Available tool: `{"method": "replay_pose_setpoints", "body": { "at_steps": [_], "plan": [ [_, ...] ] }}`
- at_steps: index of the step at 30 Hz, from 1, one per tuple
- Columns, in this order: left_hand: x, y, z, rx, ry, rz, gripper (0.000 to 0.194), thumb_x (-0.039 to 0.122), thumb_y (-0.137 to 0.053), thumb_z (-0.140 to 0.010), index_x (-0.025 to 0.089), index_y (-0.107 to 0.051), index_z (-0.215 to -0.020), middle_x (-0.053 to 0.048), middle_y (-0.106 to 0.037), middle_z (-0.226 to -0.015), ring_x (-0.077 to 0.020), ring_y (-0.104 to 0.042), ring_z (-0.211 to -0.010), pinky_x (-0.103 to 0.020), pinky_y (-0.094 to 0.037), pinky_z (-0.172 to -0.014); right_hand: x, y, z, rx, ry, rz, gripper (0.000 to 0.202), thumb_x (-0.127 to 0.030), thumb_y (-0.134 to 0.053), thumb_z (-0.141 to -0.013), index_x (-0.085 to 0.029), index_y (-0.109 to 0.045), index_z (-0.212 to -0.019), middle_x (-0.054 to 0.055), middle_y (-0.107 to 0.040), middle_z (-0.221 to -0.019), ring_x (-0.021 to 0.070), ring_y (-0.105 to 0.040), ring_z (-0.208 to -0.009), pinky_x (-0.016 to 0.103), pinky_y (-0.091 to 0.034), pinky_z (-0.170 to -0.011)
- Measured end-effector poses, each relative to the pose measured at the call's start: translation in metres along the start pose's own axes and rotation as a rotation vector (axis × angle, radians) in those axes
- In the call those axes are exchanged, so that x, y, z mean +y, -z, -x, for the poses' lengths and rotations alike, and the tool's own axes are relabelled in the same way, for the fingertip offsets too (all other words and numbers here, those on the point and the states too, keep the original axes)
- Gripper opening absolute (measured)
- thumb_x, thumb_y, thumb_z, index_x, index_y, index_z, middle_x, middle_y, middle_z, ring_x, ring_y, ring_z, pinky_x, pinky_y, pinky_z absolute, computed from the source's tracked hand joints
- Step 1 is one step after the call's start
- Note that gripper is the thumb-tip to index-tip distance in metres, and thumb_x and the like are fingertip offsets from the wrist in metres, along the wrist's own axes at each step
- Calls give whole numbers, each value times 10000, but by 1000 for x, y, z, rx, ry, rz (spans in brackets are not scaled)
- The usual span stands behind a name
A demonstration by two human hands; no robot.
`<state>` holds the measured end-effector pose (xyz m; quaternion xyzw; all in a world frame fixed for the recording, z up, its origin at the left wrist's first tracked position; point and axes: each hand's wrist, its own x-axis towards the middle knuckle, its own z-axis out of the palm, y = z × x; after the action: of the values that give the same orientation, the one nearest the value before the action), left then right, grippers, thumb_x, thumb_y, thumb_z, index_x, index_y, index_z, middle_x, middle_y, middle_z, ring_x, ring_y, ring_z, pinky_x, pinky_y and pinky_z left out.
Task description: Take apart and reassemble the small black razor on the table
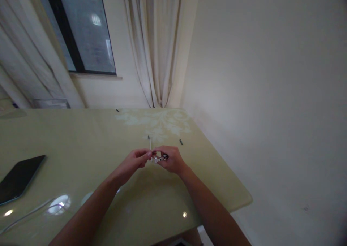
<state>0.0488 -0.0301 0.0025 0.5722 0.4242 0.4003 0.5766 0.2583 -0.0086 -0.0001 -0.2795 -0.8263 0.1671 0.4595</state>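
Over the middle of the glossy table [130,206], my two hands meet fingertip to fingertip. My left hand [139,158] pinches something small and dark, too tiny to make out. In my right hand [170,159] is a small white and dark object [159,159], held by curled fingers. A thin white strip or cable [150,143] rises just beyond the fingertips and ends in a small dark tip. One short dark piece [181,142] lies on the table beyond my right hand.
A dark tablet [21,177] lies at the left, with a white cable [29,213] nearer the front. Another small dark piece [117,110] sits by the far edge. Curtains [154,47] hang behind the table, and a wall [265,94] stands at the right.
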Motion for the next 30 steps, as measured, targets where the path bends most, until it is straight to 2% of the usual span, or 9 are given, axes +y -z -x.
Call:
{"method": "replay_pose_setpoints", "body": {
  "at_steps": [4, 8, 11, 14, 18, 22, 30],
  "plan": [
    [1, 2, 1, -15, -4, -18, 465, 551, -789, -779, 171, -797, -1047, -60, -742, -889, -143, -539, -703, -246, -366, -636, -3, 2, 0, -41, 19, 47, 230, -316, -685, -881, -205, -770, -1063, 45, -747, -846, 144, -625, -680, 242, -472, -708],
    [4, 3, 2, 61, -93, 69, 444, 468, -830, -763, 237, -785, -1139, -62, -775, -1053, -183, -626, -864, -270, -452, -752, -13, 7, -2, -6, -122, -51, 329, -370, -684, -902, -207, -684, -1188, 14, -671, -834, 139, -591, -689, 230, -465, -676],
    [6, 3, 2, 76, -148, 191, 487, 445, -869, -720, 274, -778, -1167, -71, -766, -1162, -217, -659, -974, -309, -496, -835, -18, 9, -4, 45, -192, -117, 267, -389, -576, -989, -191, -648, -1154, 4, -612, -794, 131, -531, -653, 228, -430, -632],
    [6, 3, 2, 61, -161, 263, 505, 424, -896, -688, 289, -785, -1162, -77, -773, -1135, -235, -676, -987, -330, -519, -852, -20, 9, -5, 54, -175, -86, 240, -384, -551, -1008, -187, -669, -1081, 26, -636, -831, 142, -530, -684, 250, -421, -662],
    [7, 2, 2, 82, -182, 317, 518, 387, -937, -636, 291, -800, -1126, -67, -781, -1037, -213, -676, -924, -319, -522, -844, -22, 7, -5, 59, -138, -73, 239, -383, -582, -997, -190, -693, -1084, 41, -674, -860, 150, -566, -709, 260, -433, -696],
    [11, 1, 3, 74, -178, 340, 526, 350, -939, -639, 300, -795, -1143, -43, -777, -994, -175, -659, -857, -301, -512, -833, -22, 5, -4, 47, -116, -95, 231, -365, -589, -998, -189, -705, -1093, 42, -692, -874, 146, -583, -719, 258, -441, -716],
    [11, -1, 2, 94, -189, 337, 512, 316, -940, -639, 290, -801, -1132, -37, -758, -947, -160, -641, -843, -292, -504, -838, -22, 5, -4, 45, -89, -83, 249, -368, -590, -999, -185, -719, -1108, 73, -724, -918, 162, -614, -762, 274, -470, -750]
  ]
}}
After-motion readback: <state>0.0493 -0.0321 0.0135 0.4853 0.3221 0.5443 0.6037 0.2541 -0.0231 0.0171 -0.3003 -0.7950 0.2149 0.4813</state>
